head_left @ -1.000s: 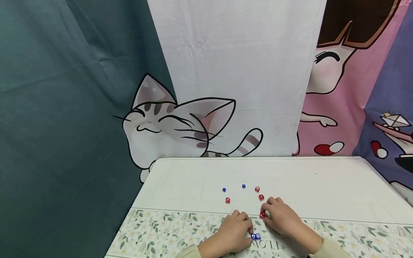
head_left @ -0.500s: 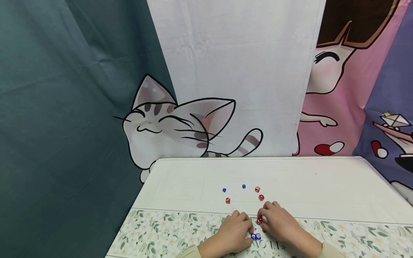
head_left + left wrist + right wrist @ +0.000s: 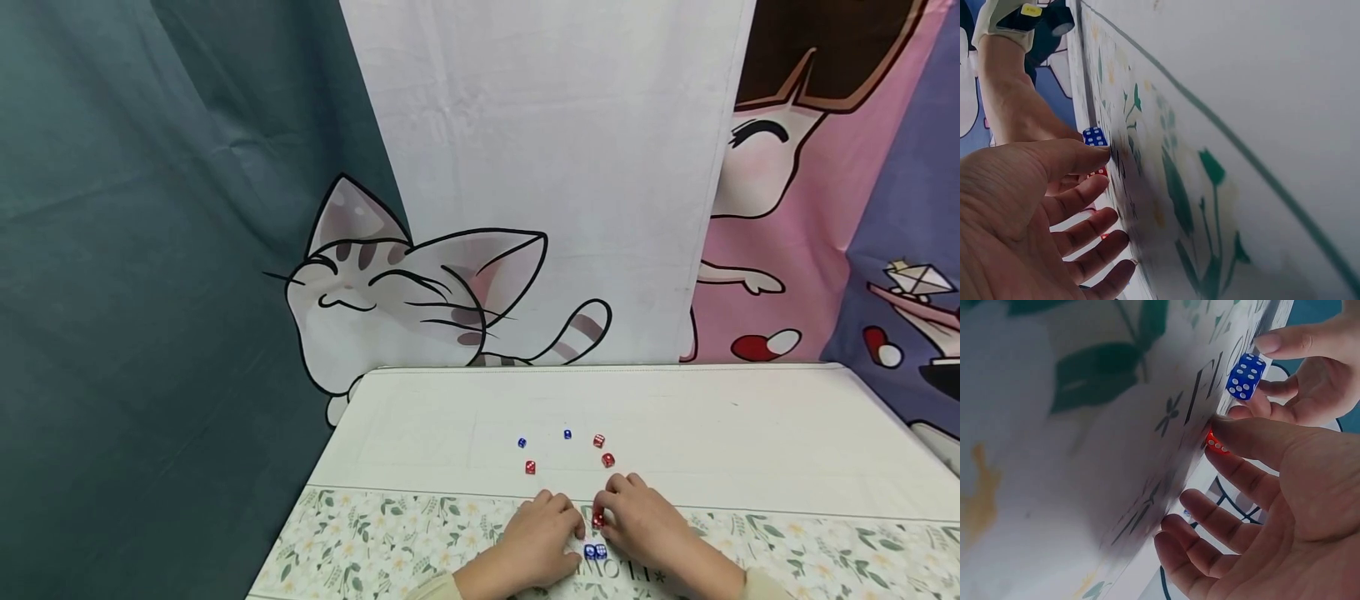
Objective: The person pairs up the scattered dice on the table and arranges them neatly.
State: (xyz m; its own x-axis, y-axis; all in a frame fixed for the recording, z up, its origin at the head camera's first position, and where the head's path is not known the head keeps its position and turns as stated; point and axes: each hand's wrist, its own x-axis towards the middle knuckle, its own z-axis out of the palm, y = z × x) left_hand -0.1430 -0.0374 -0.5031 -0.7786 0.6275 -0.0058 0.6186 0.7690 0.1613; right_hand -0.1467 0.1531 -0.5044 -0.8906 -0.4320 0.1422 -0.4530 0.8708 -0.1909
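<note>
Two blue dice (image 3: 596,552) sit side by side on the flowered part of the tabletop, between the two hands. Thumb and index finger of my right hand (image 3: 645,518) pinch a red die (image 3: 1216,443), just behind the blue pair in the head view. My left hand (image 3: 538,537) rests at the left of the blue dice, its fingers loosely bent with a gap between thumb and index finger. From the left wrist, a blue die (image 3: 1094,136) shows beyond the left thumb, and the red one is partly hidden behind the fingers.
Farther back on the white tabletop (image 3: 420,417) lie two red dice (image 3: 603,451) at the right, another red die (image 3: 530,467) at the left, and two small blue dice, one left (image 3: 522,442) and one mid (image 3: 567,434). A printed curtain (image 3: 570,167) hangs behind the table.
My right hand has brought the red die nearer and slightly left, up to the blue pair. My left hand has drawn back a little from the blue dice, its fingers now apart from them.
</note>
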